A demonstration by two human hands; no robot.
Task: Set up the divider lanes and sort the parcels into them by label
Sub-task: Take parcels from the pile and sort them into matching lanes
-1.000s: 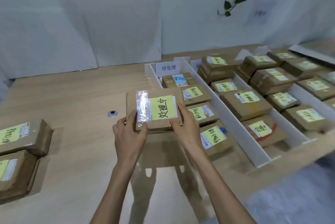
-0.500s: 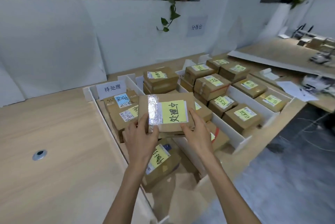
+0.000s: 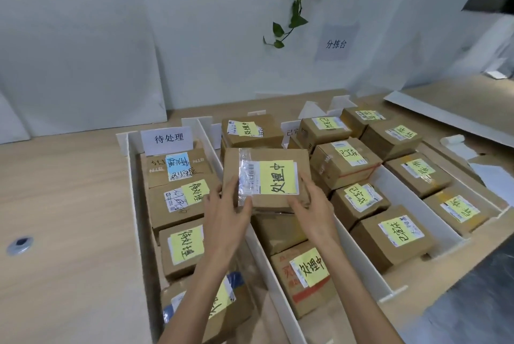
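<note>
The parcel (image 3: pixel 267 179) has drifted right and now hovers over the second lane (image 3: pixel 361 260), long side across it. The left hand (image 3: pixel 225 221) and right hand (image 3: pixel 314 212) each pinch a near corner, so it sits just ahead of both grips.

Cool, even light covers my table (image 3: pixel 69 232); shadows are faint, tape (image 3: pixel 247 176) on my parcel (image 3: pixel 267 178) glares, frame edges bow, perhaps blurred.

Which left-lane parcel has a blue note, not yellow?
The farthest parcel, right by the white sign; its note is blue, while the others in that lane carry yellow ones.
</note>
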